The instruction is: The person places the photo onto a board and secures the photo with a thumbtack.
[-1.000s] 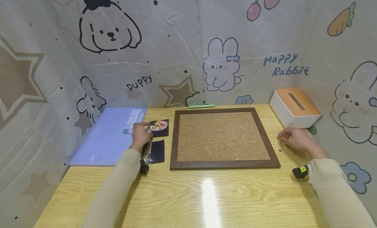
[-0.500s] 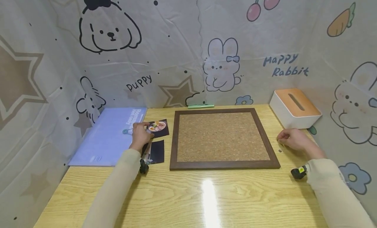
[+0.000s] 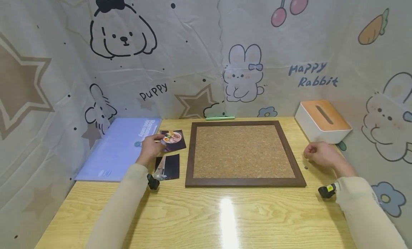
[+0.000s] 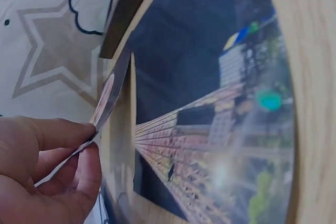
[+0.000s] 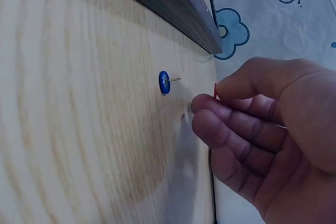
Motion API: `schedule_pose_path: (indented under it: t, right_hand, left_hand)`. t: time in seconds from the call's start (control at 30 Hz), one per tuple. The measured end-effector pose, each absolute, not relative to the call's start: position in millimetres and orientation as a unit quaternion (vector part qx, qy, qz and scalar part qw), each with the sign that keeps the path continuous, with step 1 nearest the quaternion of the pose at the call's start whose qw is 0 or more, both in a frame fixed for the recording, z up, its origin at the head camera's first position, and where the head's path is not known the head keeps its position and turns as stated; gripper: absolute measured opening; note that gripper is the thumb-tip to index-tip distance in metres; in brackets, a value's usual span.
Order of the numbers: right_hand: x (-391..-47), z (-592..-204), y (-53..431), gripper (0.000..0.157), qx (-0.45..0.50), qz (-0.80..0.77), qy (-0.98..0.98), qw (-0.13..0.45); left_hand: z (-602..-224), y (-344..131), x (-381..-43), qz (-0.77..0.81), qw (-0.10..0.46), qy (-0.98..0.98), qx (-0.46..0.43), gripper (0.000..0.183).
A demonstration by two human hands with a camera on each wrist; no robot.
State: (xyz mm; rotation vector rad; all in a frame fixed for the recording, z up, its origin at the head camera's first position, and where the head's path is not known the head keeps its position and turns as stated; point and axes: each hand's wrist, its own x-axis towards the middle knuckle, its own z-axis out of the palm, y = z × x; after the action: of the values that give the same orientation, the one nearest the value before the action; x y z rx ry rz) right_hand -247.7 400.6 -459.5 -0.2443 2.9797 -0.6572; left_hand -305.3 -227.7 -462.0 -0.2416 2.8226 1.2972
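Note:
My left hand [image 3: 150,149] pinches the left edge of a photo of a food bowl [image 3: 173,137] between thumb and fingers. In the left wrist view this food photo is seen nearly edge-on, tilted up at the held side. Just nearer lies a second photo [image 4: 205,103], showing a lit building and a dark sky. Right of the corkboard [image 3: 241,152], my right hand [image 5: 262,124] pinches a small red thumbtack [image 5: 216,91], mostly hidden by the fingertips. A blue thumbtack [image 5: 164,82] lies on the table close by, its pin pointing up from the surface.
A lilac document folder [image 3: 109,152] lies at the left, partly behind the left hand. At the back wall is a green pen [image 3: 220,118]. A white tissue box [image 3: 322,118] with an orange lid stands at the back right. Printed cloth hangs around the table [image 3: 193,213].
My left hand has shifted slightly left, uncovering more of the building photo, and the food photo has turned a little. My right hand has lifted slightly, staying near the same spot.

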Motion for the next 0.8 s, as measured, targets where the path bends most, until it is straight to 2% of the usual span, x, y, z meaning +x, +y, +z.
schedule_pose_path:
  t: [0.5,0.8]
  right_hand:
    - [-245,-444,388,0.012,-0.080,-0.223,0.971,0.017]
    - [-247,-430,371,0.023,-0.078,-0.268,0.959,0.043]
  left_hand:
    - [-450,-237,-293,0.502,0.030,0.860,-0.085,0.052]
    - [-441,-230,-284,0.533,0.075,0.841,-0.064,0.050]
